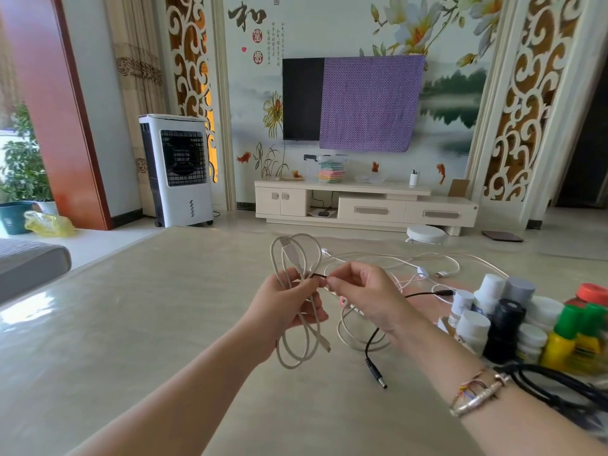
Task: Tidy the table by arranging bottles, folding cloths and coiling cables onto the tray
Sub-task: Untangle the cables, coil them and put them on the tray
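My left hand (285,311) is closed around a coiled grey USB cable (297,337), held up above the table, with loops standing above and hanging below the fist. My right hand (368,299) pinches a thin black tie or wire (317,275) at the middle of the coil. A black cable with a barrel plug (375,373) lies under my right wrist. Loose white cables (394,261) sprawl on the table behind my hands. Several bottles (513,317) with white, black, green and orange caps stand grouped at the right. A coiled black cable (556,383) lies in front of them.
The beige glossy table (148,324) spreads wide to the left and front. A grey cushion (29,261) sits at its left edge. Beyond the table stand an air cooler (179,169), a TV cabinet (362,205) and a white stool (426,233).
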Motion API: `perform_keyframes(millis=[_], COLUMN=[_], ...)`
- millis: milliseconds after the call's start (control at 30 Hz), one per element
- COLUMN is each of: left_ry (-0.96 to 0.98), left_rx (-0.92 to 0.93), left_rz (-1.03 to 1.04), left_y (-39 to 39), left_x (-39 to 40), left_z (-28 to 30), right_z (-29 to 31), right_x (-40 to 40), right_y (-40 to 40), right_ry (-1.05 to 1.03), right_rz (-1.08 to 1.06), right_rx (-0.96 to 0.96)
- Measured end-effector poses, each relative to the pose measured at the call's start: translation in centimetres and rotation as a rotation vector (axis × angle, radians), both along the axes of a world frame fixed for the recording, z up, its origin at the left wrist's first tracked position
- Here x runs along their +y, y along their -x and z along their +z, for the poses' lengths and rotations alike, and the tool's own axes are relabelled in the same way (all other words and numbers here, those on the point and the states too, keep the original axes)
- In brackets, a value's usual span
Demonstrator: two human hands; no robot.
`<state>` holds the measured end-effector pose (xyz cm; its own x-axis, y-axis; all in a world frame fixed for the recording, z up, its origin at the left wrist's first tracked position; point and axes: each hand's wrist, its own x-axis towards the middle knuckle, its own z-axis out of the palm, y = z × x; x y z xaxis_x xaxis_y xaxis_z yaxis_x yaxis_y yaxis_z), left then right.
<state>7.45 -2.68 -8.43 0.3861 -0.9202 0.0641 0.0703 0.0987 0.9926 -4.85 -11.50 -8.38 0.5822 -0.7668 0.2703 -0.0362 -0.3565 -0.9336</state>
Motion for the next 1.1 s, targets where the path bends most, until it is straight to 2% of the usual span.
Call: perform_keyframes(millis=[133, 267, 400, 500, 600, 633, 667, 733, 800, 833, 900, 967, 1100], left_ry=[-0.007, -0.020, -0.009, 0.010, 0.016, 0.015, 0.015, 0.018, 0.022, 0.018, -0.004, -0.013, -0.011], left_rx=[-0.016, -0.219, -0.224, -0.187, -0.195, -0.201, -0.197, -0.142, -0.060, -0.030, 0.010, 0.062, 0.256], left_rz=[0.017, 0.072, 0.192, 0.180, 0.140, 0.130, 0.123, 0.099, 0.058, 0.039, 0.026, 0.033, -0.048], left_y=[-0.4, -0.7, -1.6, -1.4, -0.6, -0.3, -0.2, 0.1, 0.3, 0.5, 1.0, 1.6, 1.9], left_x=[-0.4, -0.5, -0.8, -0.9, -0.9, -0.9, -0.9, -0.9, -1.0, -1.1, -1.2, -1.5, -1.5], left_z=[0.1, 0.0, -0.1, 0.1, 0.1, 0.0, 0.1, 0.4, 0.6, 0.6, 0.4, 0.4, 1.3], right_z=[0.0, -0.2, 0.2, 0.5, 0.9, 1.0, 1.2, 1.6, 1.4, 1.1, 0.2, -0.3, 0.0], right_x=[-0.2, -0.2, 0.4, 0.2, 0.1, 0.3, 0.5, 1.2, 1.4, 1.2, 0.8, 0.7, 1.3], right_y=[0.5, 0.4, -0.1, 0.0, 0.4, 0.6, 0.7, 0.7, 0.4, 0.0, -0.8, -1.5, -1.5], right_ry=[-0.196, -0.447, -0.619, -0.614, -0.467, -0.428, -0.409, -0.470, -0.565, -0.541, -0.401, -0.262, -0.205], right_rz=[0.118, 0.250, 0.323, 0.382, 0.438, 0.464, 0.492, 0.531, 0.425, 0.298, -0.015, -0.213, -0.288], right_rx=[-0.054, -0.191, -0.344, -0.240, 0.008, 0.029, -0.009, -0.245, -0.473, -0.508, -0.457, -0.390, -0.423])
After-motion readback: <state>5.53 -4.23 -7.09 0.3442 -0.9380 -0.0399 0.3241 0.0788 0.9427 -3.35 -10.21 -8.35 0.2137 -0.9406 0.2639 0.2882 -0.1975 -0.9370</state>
